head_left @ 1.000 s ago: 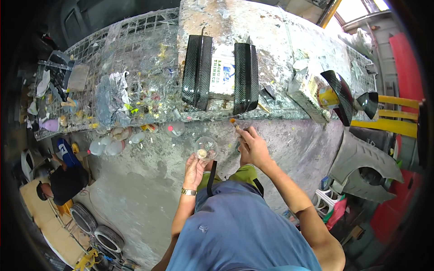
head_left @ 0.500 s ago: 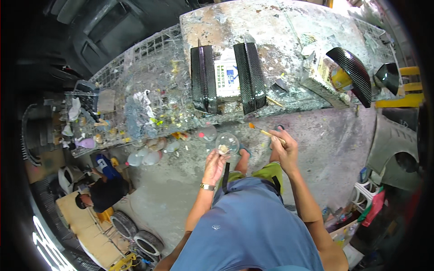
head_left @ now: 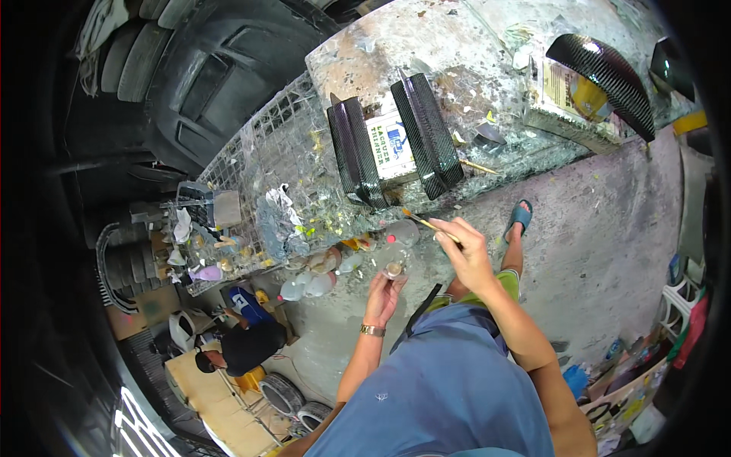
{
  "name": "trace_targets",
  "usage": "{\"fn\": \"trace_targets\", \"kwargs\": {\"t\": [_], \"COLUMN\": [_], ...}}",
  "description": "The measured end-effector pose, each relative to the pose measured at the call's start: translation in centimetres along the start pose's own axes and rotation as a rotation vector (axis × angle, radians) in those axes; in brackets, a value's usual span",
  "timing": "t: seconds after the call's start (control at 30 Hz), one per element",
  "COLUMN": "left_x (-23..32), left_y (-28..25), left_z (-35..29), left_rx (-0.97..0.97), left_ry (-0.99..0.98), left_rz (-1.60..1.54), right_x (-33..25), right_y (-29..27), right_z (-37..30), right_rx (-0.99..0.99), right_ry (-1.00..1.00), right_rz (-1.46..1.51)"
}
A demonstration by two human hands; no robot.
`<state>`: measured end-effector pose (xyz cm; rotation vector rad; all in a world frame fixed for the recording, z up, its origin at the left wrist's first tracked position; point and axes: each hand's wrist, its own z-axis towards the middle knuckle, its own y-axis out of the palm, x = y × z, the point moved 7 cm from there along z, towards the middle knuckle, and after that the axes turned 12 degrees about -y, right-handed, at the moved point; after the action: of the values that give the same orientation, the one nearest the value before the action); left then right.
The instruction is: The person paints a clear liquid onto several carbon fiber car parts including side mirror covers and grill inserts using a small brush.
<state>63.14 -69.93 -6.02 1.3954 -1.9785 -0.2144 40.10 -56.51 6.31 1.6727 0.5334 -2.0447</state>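
My right hand (head_left: pixel 470 255) grips a slim paintbrush (head_left: pixel 423 222) with a pale handle. Its orange-brown bristles point toward the bench's near edge. Lower and to the left, my left hand (head_left: pixel 383 298) holds a small clear cup (head_left: pixel 394 270) in its fingertips, with a little pale tan stuff in it. Brush and cup are apart. Two glossy black carbon-fibre parts lie beyond my hands on the bench: a left one (head_left: pixel 355 156) and a right one (head_left: pixel 428 137). A white and blue rectangular can (head_left: pixel 393 146) sits between them.
The stained workbench (head_left: pixel 373 46) bears a thin stick (head_left: pixel 478 166) and another curved carbon-fibre piece (head_left: pixel 609 76) propped at right. Clear plastic bottles (head_left: pixel 312 283) lie on the floor below its edge. A co-worker in black (head_left: pixel 247 343) is at lower left, near tires (head_left: pixel 282 394).
My view has turned, so the bench appears tilted. My foot has stepped out to the right. The cup, seen wide before, now shows as a small round shape; both hands keep their holds.
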Motion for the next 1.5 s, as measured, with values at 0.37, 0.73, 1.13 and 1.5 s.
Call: {"fn": "trace_targets", "kwargs": {"t": [0.37,0.73,1.13,1.5], "left_x": [-0.2,-1.5,0.6,3.2], "left_y": [-4.4,-4.5,-5.5,-2.8], "left_z": [-3.9,-2.9,1.6,3.9], "left_rx": [0.153,0.094,0.047,-0.102], "left_ry": [0.034,0.049,0.173,0.235], "left_rz": [-0.057,-0.137,-0.244,-0.138], "right_x": [4.0,2.2,3.4,0.1], "right_y": [7.6,6.2,4.8,11.9], "right_z": [1.7,-0.3,1.0,1.8], "right_rx": [-0.171,-0.411,-0.108,-0.770], "right_ry": [-0.277,-0.199,0.454,0.047], "right_rz": [-0.311,-0.422,0.214,-0.423]}}
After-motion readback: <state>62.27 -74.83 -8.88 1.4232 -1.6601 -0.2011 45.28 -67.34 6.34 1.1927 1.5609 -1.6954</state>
